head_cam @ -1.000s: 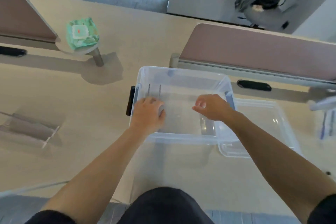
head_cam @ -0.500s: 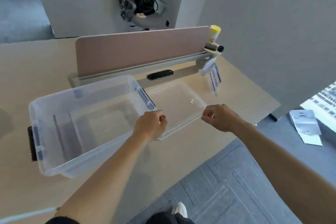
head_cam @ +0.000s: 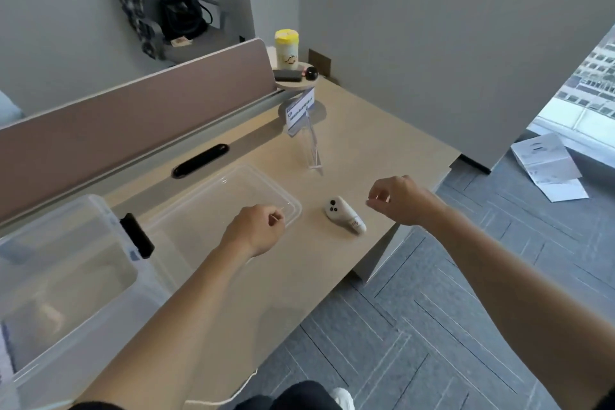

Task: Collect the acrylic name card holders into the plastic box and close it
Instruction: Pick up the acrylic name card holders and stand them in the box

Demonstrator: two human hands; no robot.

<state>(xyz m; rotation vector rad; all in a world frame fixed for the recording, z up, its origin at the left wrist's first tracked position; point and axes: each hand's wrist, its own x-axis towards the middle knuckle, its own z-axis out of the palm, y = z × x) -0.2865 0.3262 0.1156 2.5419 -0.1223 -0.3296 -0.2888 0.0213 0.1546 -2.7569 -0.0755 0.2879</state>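
Box (head_cam: pixel 83 343) cut off at the bench's (head_cam: pixel 366 150) left edge; right hand (head_cam: pixel 399 201) curled, empty; left hand's (head_cam: pixel 254 231) grip at the lid (head_cam: pixel 216 203) corner unclear.

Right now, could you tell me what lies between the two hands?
In the head view, a small white device lies on the desk between left hand and right hand.

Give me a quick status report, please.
Left hand, right hand curled, empty. One card holder stands on desk, ahead; box open, lid off. White device lies between hands.
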